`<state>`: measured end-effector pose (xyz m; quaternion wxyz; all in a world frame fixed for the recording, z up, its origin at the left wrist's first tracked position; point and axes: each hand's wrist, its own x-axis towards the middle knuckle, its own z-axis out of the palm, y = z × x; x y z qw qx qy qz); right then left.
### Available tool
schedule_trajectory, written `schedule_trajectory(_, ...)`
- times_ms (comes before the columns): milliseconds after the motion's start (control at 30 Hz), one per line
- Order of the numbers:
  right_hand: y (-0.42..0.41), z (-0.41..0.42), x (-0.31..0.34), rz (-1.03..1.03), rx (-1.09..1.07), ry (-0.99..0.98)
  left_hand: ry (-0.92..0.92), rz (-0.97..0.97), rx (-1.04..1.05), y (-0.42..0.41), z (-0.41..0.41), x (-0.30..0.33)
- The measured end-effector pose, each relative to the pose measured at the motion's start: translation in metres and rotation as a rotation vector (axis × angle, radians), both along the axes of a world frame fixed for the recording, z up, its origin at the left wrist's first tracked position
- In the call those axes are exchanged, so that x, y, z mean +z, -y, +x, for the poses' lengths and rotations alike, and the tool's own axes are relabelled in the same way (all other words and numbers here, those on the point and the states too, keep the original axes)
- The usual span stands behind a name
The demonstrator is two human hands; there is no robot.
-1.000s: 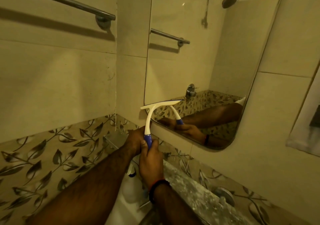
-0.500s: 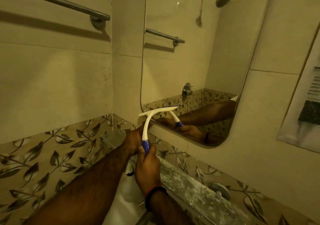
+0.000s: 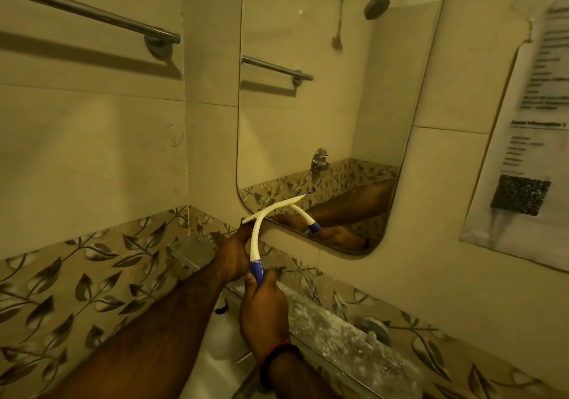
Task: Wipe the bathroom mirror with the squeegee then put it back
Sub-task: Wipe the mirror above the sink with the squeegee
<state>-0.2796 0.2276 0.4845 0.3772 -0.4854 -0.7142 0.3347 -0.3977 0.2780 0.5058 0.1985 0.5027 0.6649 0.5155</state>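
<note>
The squeegee (image 3: 258, 238) has a curved white neck, a blue grip and a flat white blade. Its blade lies tilted against the lower left corner of the rounded wall mirror (image 3: 323, 106), with the left end past the mirror's edge. My right hand (image 3: 263, 309) is closed around the blue grip from below. My left hand (image 3: 232, 254) sits just left of the neck, fingers up by the blade's left end; whether it grips the blade is hidden. The mirror reflects both arms, the squeegee, a shower head and a towel bar.
A steel towel bar (image 3: 92, 14) runs along the left wall. A small metal shelf (image 3: 191, 252) sits in the corner under my left hand. A speckled ledge (image 3: 348, 349) runs below the mirror, with a white bottle (image 3: 221, 337) beneath. A printed paper sheet (image 3: 529, 127) hangs at right.
The squeegee blade has slid down the mirror from above the lower edge to the bottom left corner, and both hands dropped with it. The view shifted right, showing more of the paper.
</note>
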Motion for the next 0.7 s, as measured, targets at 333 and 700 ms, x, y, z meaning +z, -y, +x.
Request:
schedule_trajectory(333, 0.0, 0.027, 0.005, -0.019, -0.026, 0.09, -0.199, -0.15, 0.044, -0.003, 0.005, -0.008)
schedule_trajectory(700, 0.007, 0.05, 0.004, -0.024, -0.058, 0.171, -0.181, -0.161, 0.146, -0.016, 0.014, -0.006)
